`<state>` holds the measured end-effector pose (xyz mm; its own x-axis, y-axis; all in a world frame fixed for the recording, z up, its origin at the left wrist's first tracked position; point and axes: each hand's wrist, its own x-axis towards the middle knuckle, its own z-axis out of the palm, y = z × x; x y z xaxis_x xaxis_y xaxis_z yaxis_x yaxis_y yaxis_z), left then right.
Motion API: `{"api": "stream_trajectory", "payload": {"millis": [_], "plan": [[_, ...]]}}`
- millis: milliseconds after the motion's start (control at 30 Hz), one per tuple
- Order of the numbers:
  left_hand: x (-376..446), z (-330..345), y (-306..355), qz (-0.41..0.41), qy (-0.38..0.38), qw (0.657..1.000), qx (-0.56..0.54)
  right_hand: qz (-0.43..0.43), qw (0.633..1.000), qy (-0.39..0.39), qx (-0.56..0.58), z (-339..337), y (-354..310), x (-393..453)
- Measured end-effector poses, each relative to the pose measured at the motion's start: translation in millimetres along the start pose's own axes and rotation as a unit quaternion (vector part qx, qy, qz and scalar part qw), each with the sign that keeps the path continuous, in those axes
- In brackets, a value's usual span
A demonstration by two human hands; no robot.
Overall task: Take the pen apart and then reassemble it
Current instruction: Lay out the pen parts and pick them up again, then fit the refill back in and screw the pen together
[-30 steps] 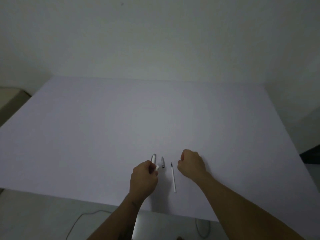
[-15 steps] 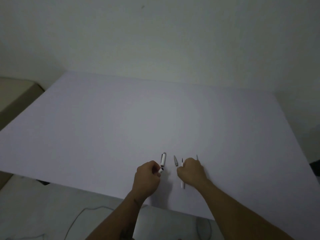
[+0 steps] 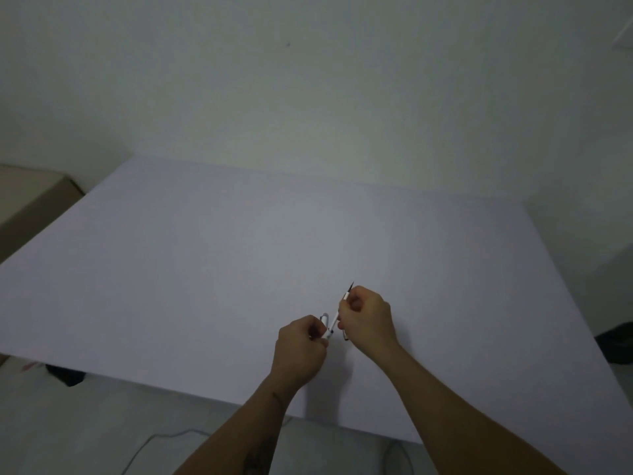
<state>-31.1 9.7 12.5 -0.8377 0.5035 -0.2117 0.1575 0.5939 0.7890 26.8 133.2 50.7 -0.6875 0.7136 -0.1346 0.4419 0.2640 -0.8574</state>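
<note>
My left hand (image 3: 301, 351) is closed around the white pen barrel (image 3: 327, 332), whose clip end (image 3: 323, 317) shows just above my fingers. The thin white refill (image 3: 345, 297) is pinched in my right hand (image 3: 368, 320) and slants with its dark tip up and away from me. Its lower end meets the barrel's open end between my two hands. A small dark pen part (image 3: 346, 336) lies on the white table (image 3: 205, 269) just under my right hand. My fingers hide the rest of the barrel.
The table's near edge runs just below my wrists. A beige box (image 3: 30, 200) stands at the far left. A dark object (image 3: 65, 376) and a cable (image 3: 154, 440) lie on the floor, and another dark object (image 3: 616, 341) sits at the right.
My right hand has lifted the refill off the table and brought its lower end to the barrel in my left hand. Both hands rose slightly and moved together.
</note>
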Motion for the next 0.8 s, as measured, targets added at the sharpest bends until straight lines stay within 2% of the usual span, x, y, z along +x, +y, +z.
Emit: {"api": "stream_trajectory", "payload": {"millis": [233,467,800], "plan": [[1,-6,-2,-0.015,0.019,0.999,-0.028,-0.036,0.999,-0.023,0.021,0,-2,3],[7,-15,-3,-0.025,0.036,0.999,-0.027,-0.007,0.991,-0.122,-0.048,14,-1,8],[11,-27,-19,-0.062,0.058,0.996,-0.036,0.061,0.988,-0.134,0.050,23,0,23]]}}
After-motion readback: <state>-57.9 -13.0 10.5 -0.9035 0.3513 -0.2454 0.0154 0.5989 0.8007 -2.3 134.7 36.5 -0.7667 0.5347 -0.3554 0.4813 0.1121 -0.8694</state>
